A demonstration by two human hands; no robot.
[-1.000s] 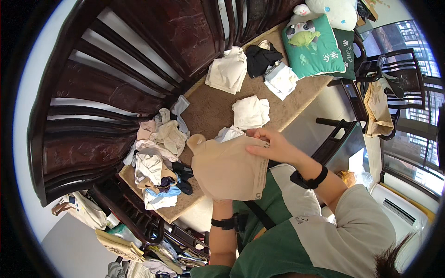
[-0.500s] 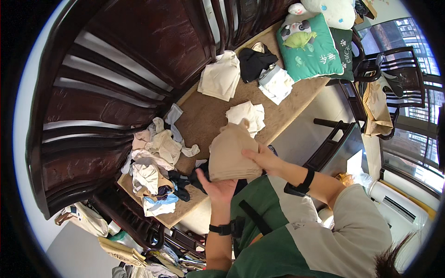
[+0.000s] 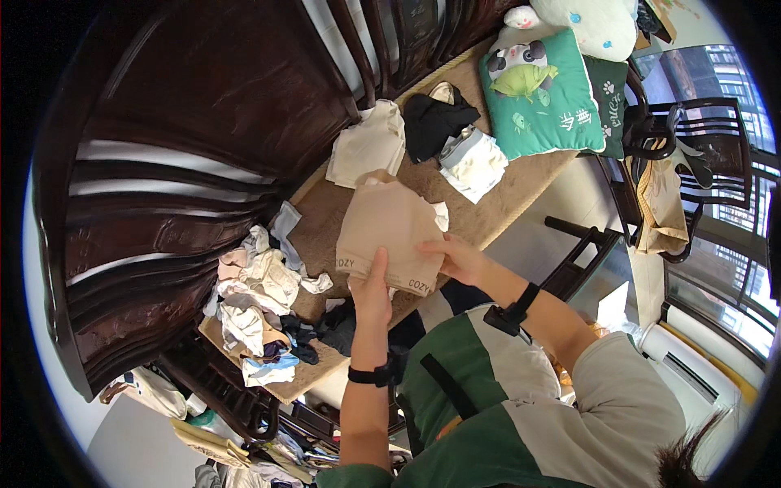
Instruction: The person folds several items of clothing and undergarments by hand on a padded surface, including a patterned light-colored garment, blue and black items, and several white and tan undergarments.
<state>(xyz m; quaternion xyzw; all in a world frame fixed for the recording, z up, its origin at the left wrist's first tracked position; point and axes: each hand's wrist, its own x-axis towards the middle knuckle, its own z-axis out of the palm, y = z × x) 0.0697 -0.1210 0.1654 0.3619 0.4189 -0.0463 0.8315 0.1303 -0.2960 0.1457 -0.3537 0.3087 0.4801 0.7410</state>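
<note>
A pair of beige underpants (image 3: 390,224) with a printed waistband hangs spread out in front of me, its waistband toward my body. My left hand (image 3: 373,297) grips the waistband near its left end, thumb on top and the other fingers behind the cloth. At the right side of the garment, my right hand (image 3: 457,259) pinches the cloth. Behind the underpants, a white folded garment (image 3: 441,215) is mostly hidden. Farther back on the brown seat cover (image 3: 521,175) lie a folded cream garment (image 3: 370,146), a black one (image 3: 438,122) and a white one with a grey band (image 3: 474,163).
A heap of loose clothes (image 3: 260,285) lies at the left of the seat, with dark pieces (image 3: 338,325) beside it. The dark wooden backrest (image 3: 203,106) rises behind. A green panda cushion (image 3: 541,98) stands at the far right. A glass-topped table (image 3: 582,281) is at the right.
The underpants have been turned and spread so the printed waistband shows. My left hand, open with palm up before, has closed on the waistband. The view has shifted slightly.
</note>
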